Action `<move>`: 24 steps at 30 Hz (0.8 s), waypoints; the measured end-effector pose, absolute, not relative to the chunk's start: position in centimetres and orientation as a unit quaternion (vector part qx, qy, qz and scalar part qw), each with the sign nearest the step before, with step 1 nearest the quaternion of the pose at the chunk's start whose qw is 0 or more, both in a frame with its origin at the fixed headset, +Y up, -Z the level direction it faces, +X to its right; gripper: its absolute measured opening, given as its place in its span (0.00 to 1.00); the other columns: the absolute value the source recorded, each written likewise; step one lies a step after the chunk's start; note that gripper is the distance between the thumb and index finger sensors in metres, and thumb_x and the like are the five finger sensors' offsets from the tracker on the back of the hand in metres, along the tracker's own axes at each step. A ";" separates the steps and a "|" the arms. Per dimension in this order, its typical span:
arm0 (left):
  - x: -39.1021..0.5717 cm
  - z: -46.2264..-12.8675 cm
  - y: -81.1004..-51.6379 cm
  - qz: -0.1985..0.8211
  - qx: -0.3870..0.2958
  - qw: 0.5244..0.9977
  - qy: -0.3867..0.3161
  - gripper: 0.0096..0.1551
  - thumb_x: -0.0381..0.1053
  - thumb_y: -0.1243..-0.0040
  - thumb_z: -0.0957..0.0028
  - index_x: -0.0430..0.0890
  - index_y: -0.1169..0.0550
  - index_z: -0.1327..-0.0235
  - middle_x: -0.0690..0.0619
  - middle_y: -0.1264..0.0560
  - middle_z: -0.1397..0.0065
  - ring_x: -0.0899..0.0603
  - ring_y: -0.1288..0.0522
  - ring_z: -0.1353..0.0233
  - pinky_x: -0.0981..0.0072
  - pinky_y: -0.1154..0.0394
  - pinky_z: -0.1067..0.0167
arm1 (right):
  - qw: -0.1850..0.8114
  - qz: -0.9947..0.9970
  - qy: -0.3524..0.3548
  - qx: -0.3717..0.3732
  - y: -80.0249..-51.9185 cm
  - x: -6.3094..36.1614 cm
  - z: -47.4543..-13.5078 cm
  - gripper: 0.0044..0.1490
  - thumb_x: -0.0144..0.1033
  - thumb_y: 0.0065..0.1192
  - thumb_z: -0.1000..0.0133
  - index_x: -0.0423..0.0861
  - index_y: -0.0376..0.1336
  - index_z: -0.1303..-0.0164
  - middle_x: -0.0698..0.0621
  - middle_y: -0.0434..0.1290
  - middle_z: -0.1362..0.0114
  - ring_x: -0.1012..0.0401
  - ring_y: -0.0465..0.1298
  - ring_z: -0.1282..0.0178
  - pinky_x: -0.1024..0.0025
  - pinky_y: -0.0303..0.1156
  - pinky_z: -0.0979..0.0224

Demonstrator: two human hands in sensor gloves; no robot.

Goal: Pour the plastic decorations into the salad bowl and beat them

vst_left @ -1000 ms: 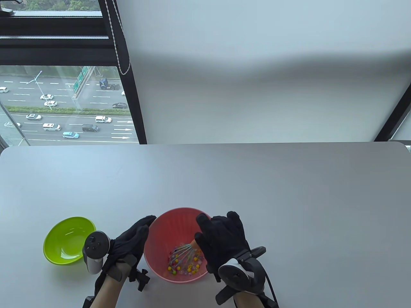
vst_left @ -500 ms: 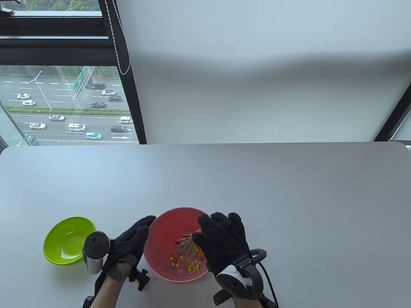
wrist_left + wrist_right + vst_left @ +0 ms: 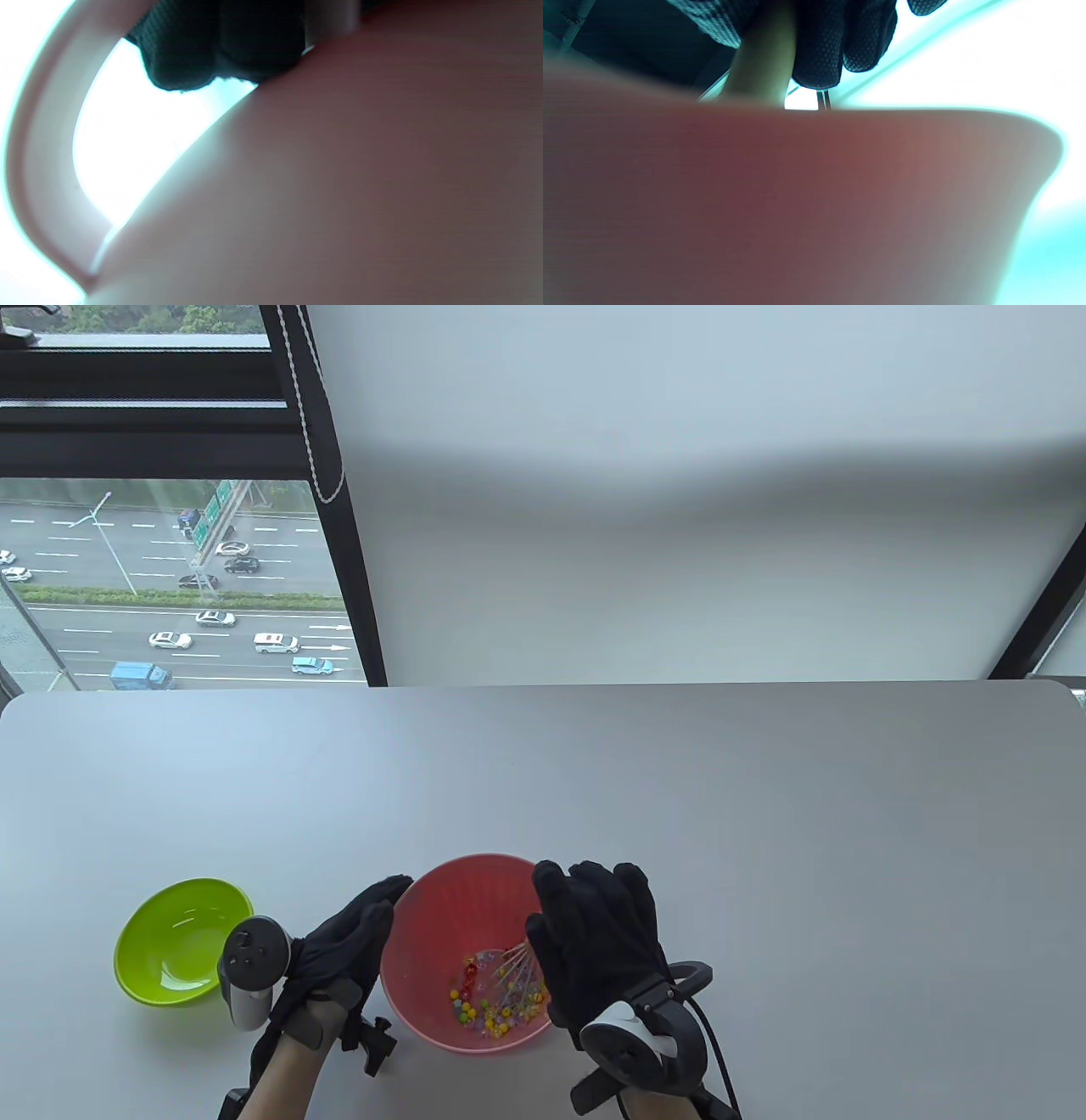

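A pink salad bowl stands near the table's front edge with several small coloured plastic decorations on its bottom. My right hand hovers over the bowl's right side and grips the pale handle of a wire whisk, whose wires dip among the decorations. My left hand lies with straight fingers against the bowl's left outer wall. Both wrist views are filled by the bowl's pink wall.
A lime green bowl sits empty to the left of my left hand. The grey table stretches far behind and to the right, up to a window and a white wall.
My right hand has carried the whisk from the bowl's front, round the back, towards its right side. The decorations have been scattered. My left hand and the bowl have stayed put.
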State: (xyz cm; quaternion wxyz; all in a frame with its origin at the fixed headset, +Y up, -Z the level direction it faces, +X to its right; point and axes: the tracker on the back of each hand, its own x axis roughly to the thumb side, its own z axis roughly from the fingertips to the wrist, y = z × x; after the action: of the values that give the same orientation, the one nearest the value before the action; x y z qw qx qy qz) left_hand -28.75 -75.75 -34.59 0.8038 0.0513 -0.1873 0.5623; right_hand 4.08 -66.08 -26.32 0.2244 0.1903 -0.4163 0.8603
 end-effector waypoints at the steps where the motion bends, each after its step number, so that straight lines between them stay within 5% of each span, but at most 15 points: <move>1: -28.8 -34.6 -75.7 0.562 0.051 0.804 -0.187 0.35 0.66 0.57 0.40 0.47 0.26 0.30 0.50 0.20 0.57 0.39 0.22 0.47 0.38 0.34 0.30 | 0.230 0.862 -0.410 0.193 -66.1 4.1 -26.4 0.36 0.58 0.51 0.35 0.59 0.50 0.17 0.60 0.73 0.32 0.57 0.66 0.23 0.48 0.49 0.15; 9: -28.7 -34.6 -75.8 0.562 0.051 0.804 -0.187 0.35 0.66 0.57 0.40 0.47 0.26 0.30 0.50 0.20 0.57 0.39 0.22 0.47 0.38 0.34 0.30 | 0.230 0.866 -0.396 0.199 -66.2 3.6 -26.5 0.35 0.63 0.57 0.39 0.60 0.58 0.23 0.63 0.80 0.41 0.61 0.76 0.32 0.49 0.54 0.15; 24: -28.7 -34.6 -75.8 0.563 0.050 0.804 -0.187 0.35 0.66 0.57 0.40 0.47 0.26 0.30 0.50 0.20 0.57 0.39 0.22 0.47 0.38 0.34 0.30 | 0.201 0.867 -0.409 0.201 -66.2 3.3 -26.3 0.32 0.59 0.60 0.39 0.63 0.58 0.24 0.61 0.78 0.36 0.59 0.72 0.27 0.49 0.52 0.15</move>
State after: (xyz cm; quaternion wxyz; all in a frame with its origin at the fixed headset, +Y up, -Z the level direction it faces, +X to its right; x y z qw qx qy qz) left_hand -28.74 -75.79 -34.60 0.8035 0.0505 -0.1871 0.5628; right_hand 3.31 -66.24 -26.28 0.2008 0.2015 -0.4094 0.8669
